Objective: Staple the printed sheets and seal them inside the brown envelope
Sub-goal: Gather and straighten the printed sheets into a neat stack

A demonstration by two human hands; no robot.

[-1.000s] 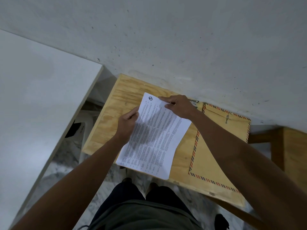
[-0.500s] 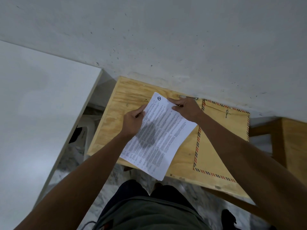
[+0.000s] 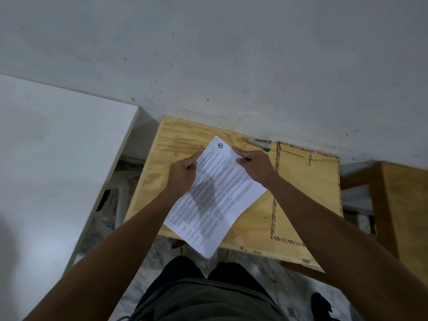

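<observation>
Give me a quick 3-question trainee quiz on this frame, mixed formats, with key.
1. True or false: the stapler lies on the table by the wall, untouched.
2. Which hands hold the printed sheets? A) left hand only B) right hand only C) both
3. Fill in: the brown envelope lies flat to the ____ of the sheets, from the person's side.

Key: 1 true; 2 C; 3 right.
</observation>
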